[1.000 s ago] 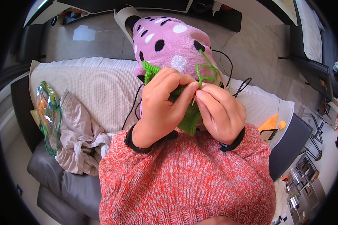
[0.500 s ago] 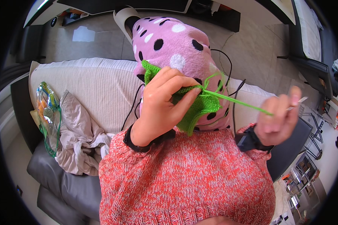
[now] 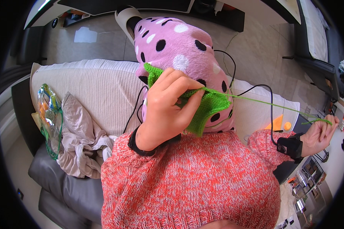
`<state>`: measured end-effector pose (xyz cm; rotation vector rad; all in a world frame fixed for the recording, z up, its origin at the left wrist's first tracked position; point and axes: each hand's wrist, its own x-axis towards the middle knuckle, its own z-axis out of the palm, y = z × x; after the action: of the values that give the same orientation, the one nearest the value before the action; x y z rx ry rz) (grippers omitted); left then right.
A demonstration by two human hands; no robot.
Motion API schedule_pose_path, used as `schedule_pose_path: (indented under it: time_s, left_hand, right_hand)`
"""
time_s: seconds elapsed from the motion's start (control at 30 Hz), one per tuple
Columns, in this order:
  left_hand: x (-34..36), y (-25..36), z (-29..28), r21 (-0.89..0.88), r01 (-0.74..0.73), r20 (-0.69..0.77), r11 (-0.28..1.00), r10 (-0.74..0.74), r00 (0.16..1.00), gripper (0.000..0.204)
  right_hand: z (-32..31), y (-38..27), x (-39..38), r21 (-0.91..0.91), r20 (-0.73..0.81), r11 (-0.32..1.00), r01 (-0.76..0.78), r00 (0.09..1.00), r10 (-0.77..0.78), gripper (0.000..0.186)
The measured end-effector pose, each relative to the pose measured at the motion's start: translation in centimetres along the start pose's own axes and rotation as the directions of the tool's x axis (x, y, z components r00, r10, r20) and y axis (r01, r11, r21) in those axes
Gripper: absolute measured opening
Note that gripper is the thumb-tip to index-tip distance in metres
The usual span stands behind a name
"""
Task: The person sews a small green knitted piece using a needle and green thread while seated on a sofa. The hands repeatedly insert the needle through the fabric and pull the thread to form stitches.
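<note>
Knitting (image 3: 208, 108), green, one piece: head view, centre of frame, over a pink spotted blanket (image 3: 181, 40). Left hand (image 3: 168, 103), centre: thumb and fingers pinched closed on the upper edge of the knitting. Right hand (image 3: 318, 138), far right: fingers curled together, yarn (image 3: 271, 103) at the fingertips; whether a needle sits there too cannot be told. Yarn: one thin strand, straight and seemingly taut from the pinched edge to the right hand, a short loose tail beside those fingers. Black cable (image 3: 272, 114), right of centre, looped, crossing the strand's line. Handling note, by judgement: the step looks like pulling the strand through; best done with the left pinch firm close to the stitch, the pull even and stopped before the edge puckers, strand and tail kept clear of the cable.
</note>
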<state>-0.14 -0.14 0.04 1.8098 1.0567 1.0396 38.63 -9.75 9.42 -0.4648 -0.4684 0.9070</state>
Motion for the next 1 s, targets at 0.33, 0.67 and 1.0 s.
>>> schedule_pose_path:
  time_s: [0.33,0.67,1.0]
  left_hand:
    - [0.8,0.1,-0.7,-0.089,0.035,0.097,0.995,-0.026,0.995,0.013]
    - [0.3,0.7,-0.4,0.105,-0.014,0.163,0.994,-0.003,0.987,0.015]
    - [-0.3,1.8,0.3,0.208,0.082,0.141,0.975,-0.113,0.984,0.014]
  right_hand:
    - [-0.9,4.0,2.0,-0.270,-0.153,0.949,0.162,0.966,-0.209,0.007]
    - [6.8,17.1,-8.7,-0.871,0.448,0.380,0.312,0.823,0.349,0.022]
    - [5.2,21.0,-9.4,-0.926,0.378,0.175,0.335,0.811,0.447,0.028]
